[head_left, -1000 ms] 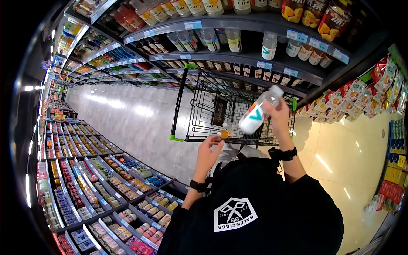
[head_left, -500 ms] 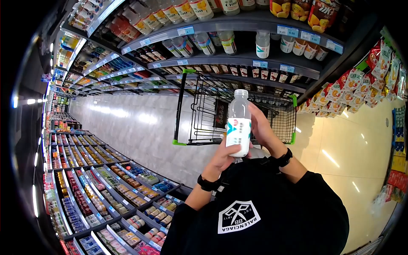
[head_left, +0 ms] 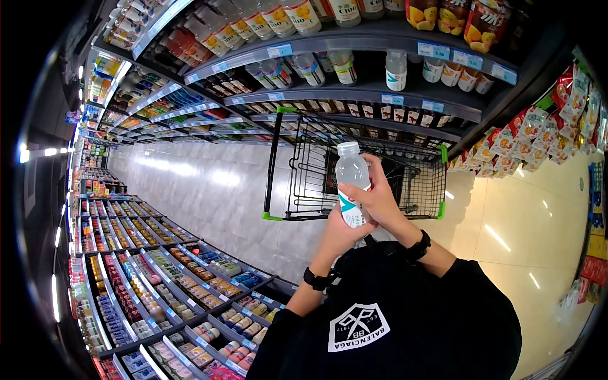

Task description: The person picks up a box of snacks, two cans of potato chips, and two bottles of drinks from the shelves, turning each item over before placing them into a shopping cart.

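Noted a clear plastic bottle with its white cap up, held nearly upright in front of the chest, just on the near side of a black wire shopping cart.

Found the left hand beneath the bottle, fingers curled up around the base and cupping it from below. Found the right hand wrapped around the labelled lower half from the right, fingers pressed onto the white and teal label, one finger reaching up toward the neck. Logged both grips as closed on the bottle, neither spread.

Spotted a black band on the left wrist and a black watch on the right. Saw a black shirt with a white logo filling the bottom of the view.

Placed the cart, with green trim at its corners, just beyond the hands and close against tall shelves stocked with bottled drinks and cups. Recorded low racks of drinks running along the left, hanging snack packets at the right, and a pale glossy floor down the aisle between.
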`<state>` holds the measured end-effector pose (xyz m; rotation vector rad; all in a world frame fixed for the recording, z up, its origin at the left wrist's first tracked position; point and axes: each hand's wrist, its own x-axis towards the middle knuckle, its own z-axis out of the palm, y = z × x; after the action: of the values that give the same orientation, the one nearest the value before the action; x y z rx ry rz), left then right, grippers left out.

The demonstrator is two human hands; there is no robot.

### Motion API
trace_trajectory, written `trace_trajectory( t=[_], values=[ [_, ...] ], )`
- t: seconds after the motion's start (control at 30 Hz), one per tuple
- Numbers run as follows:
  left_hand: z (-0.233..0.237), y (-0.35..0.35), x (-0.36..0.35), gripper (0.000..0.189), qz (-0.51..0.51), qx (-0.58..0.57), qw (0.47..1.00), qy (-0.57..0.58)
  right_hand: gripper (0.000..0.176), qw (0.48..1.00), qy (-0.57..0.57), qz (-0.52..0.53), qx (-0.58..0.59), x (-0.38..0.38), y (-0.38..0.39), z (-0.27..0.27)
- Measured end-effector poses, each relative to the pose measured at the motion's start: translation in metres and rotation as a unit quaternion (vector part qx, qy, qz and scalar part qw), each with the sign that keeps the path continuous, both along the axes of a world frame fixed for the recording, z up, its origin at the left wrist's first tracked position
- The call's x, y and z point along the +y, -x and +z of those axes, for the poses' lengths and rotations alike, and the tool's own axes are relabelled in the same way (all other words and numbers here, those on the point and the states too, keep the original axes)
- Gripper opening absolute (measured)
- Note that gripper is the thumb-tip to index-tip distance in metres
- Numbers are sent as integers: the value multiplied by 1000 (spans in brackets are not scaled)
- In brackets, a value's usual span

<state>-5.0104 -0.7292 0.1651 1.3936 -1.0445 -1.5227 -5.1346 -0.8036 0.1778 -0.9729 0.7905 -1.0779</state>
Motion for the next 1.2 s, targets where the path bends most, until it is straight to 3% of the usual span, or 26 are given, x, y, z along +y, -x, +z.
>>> trace_trajectory(
  t=[0.07,0.1,0.17,0.2,0.27,0.3,0.47,0.53,0.6,0.67,0.73,0.87,0.93,0.97,1.0,1.03,1.07,1.1,1.2],
  values=[
    [-3,-1,4,60,-1,27,1000,3,66,1000,16,11,9,-4,2,-2],
    [-1,-1,7,60,0,27,1000,3,65,992,-71,55,-90,-7,6,1],
    [17,0,12,68,-34,276,957,-78,67,947,-176,146,-226,-10,12,4],
    [17,-3,14,68,-33,276,957,-78,67,946,-177,147,-227,-11,14,4],
    [16,-10,14,84,-181,468,864,-46,67,870,-172,249,-390,-14,17,3],
    [14,-10,15,101,-195,421,885,-29,67,862,-149,270,-402,-13,16,1],
    [11,-7,19,112,-193,424,884,32,70,876,-175,246,-376,-11,13,-1],
    [24,-5,19,115,-139,464,875,14,69,865,-257,219,-370,-6,10,-5],
    [28,-7,19,113,-138,448,883,14,66,840,-305,212,-397,-2,2,-21],
    [31,-10,16,114,-175,429,886,8,66,758,-420,202,-457,1,-3,-27],
    [25,-14,17,114,-177,395,901,6,66,740,-439,203,-467,2,-4,-28],
    [31,-16,15,107,-181,350,919,18,67,777,-423,194,-425,-6,1,-36],
    [29,-20,16,100,-114,264,954,-85,63,920,-263,102,-272,-15,4,-38],
    [30,-27,16,82,-106,259,952,-126,53,947,-216,21,-235,-17,4,-12],
    [27,-24,15,82,-106,260,952,-126,53,948,-216,21,-235,-22,6,-7],
    [22,-17,13,74,-51,94,994,-24,50,981,-120,0,-154,-27,6,-4],
    [20,-11,11,72,6,-77,994,78,47,997,-23,-21,-72,-29,6,-1],
    [21,-8,7,70,55,-127,987,77,43,996,-10,-57,-65,-27,2,3],
    [23,-6,7,66,71,-103,990,65,42,997,7,-49,-56,-28,-1,5]
  ],
)
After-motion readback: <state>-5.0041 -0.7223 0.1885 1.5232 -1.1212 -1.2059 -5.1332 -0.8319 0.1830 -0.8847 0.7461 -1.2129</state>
